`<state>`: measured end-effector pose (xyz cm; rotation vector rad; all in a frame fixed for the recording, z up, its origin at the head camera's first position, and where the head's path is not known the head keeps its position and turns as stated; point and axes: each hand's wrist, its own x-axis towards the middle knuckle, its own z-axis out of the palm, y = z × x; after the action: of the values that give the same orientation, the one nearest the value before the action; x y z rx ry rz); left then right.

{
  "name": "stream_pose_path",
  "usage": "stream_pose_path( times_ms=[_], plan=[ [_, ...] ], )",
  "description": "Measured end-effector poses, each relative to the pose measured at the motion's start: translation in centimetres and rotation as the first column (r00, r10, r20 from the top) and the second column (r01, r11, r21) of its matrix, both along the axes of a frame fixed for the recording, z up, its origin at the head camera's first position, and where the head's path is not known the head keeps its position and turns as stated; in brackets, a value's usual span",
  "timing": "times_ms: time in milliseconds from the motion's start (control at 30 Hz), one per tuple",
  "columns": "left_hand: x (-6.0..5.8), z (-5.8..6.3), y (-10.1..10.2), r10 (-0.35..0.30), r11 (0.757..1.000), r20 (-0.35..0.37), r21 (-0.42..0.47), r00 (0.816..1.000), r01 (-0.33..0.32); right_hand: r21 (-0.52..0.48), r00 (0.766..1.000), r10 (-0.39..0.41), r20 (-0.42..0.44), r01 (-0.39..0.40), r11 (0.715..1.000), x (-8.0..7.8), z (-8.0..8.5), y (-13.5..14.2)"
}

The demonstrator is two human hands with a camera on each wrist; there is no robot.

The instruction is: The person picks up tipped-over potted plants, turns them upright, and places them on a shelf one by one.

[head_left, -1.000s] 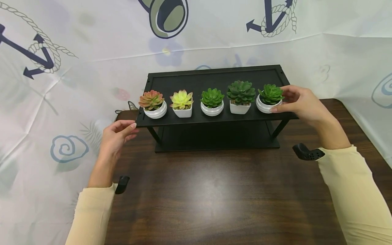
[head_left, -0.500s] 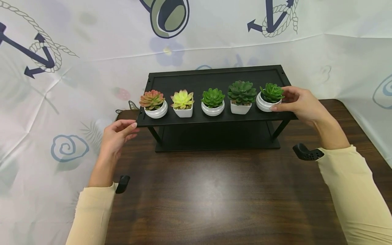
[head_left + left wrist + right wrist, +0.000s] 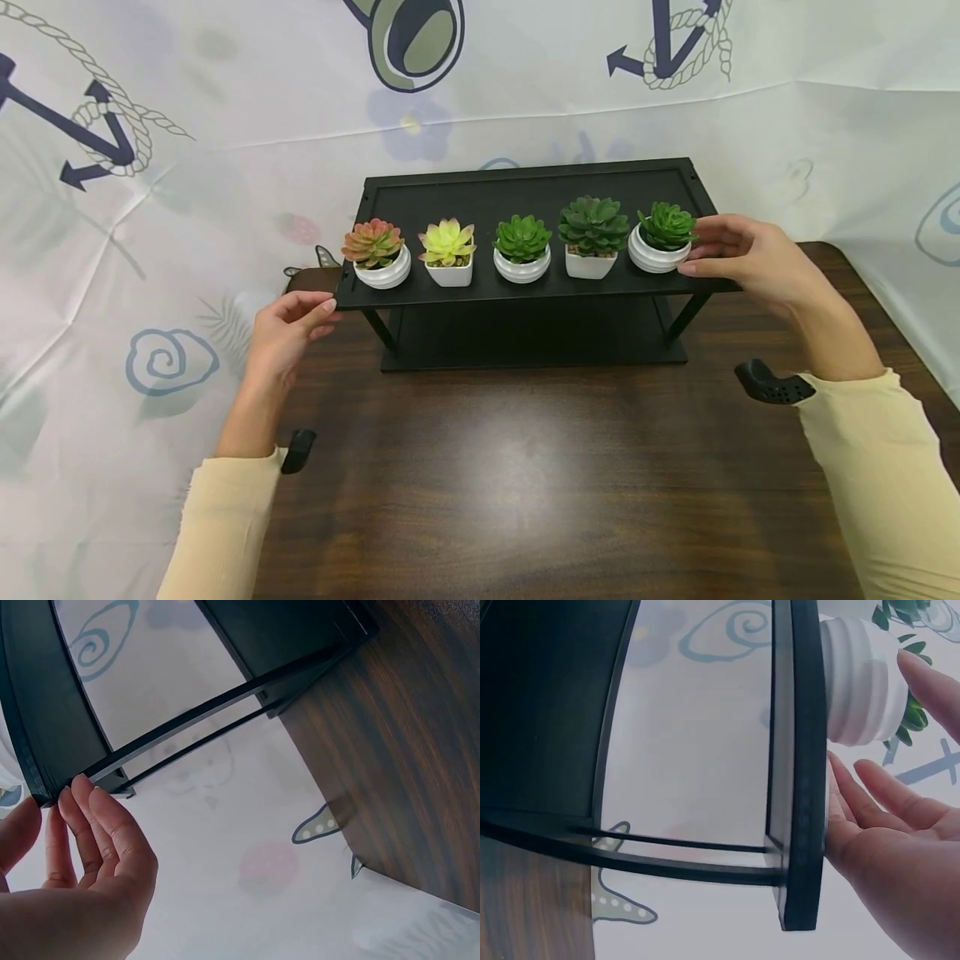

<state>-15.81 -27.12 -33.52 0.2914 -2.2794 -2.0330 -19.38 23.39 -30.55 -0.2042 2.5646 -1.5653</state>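
A black two-tier shelf bears a row of small potted succulents along its top. My left hand pinches the shelf's front left corner between thumb and fingertips; the left wrist view shows this grip from below. At the right end of the row stands a green succulent in a round white ribbed pot. My right hand is just to the right of that pot, thumb in front and fingers behind, spread loosely around its side. In the right wrist view a gap shows between the fingers and the white pot.
Along the row stand a reddish succulent, a yellow one, a green one and a dark green one. The shelf stands on a brown wooden table. A printed white cloth hangs behind.
My right hand has let go of the rightmost pot and drawn slightly right. That pot has shifted a little toward the back. My left hand stays at the shelf corner.
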Motion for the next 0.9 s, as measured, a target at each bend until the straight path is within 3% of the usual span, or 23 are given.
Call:
stream_pose_path(
  times_ms=[233, 467, 700, 800, 900],
  plan=[
    [0.1, 0.3, 0.0, -0.004, 0.994, 0.002, -0.111, 1.000, 0.004, 0.017, 0.999, -0.003, -0.051, 0.004, 1.000, 1.2, 0.0, 0.9],
    [0.2, 0.5, 0.0, -0.014, 0.991, 0.013, -0.129, 1.000, 0.015, -0.034, 0.995, -0.008, -0.100, 0.005, 0.999, 2.0, -0.4, 1.8],
    [0.6, 0.3, 0.2, -0.011, 0.998, -0.039, -0.065, 0.999, 0.008, -0.066, 0.990, -0.072, -0.124, 0.064, 0.996, 2.7, -0.7, 2.4],
    [1.0, 0.1, 0.3, -0.010, 0.995, -0.072, -0.099, 0.997, 0.002, -0.092, 0.988, -0.093, -0.124, 0.082, 0.992, 3.2, -0.8, 2.7],
    [1.4, -0.1, 0.4, -0.013, 0.982, -0.113, -0.189, 0.993, -0.009, -0.045, 0.978, -0.147, -0.146, 0.142, 0.989, 4.0, -1.3, 2.8]
  ],
)
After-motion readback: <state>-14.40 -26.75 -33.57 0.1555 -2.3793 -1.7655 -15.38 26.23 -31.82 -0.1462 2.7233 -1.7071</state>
